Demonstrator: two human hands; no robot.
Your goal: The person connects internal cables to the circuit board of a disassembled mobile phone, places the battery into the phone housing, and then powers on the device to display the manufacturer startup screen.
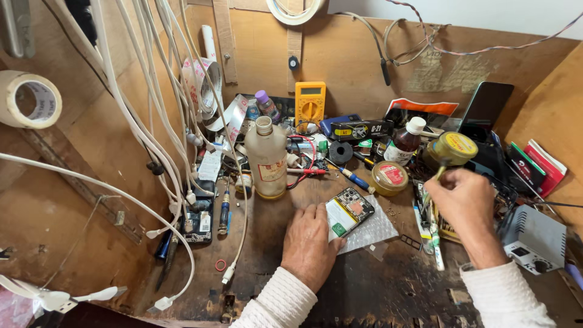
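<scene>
Opened smartphone (347, 211), back cover off, circuit board and battery exposed; lying on a piece of bubble wrap (371, 231) at centre of the wooden bench (376, 291); long axis running diagonally, lower left to upper right. Left hand (310, 243) flat and open, fingertips touching the phone's lower-left end; nearer hand by far. Right hand (464, 203) well apart to the phone's right, closed on a thin tool handle (438, 173). Round flux tin (389, 177) just beyond the phone. Tall plastic bottle (266, 159) behind left. Yellow multimeter (310, 103) against the back wall.
</scene>
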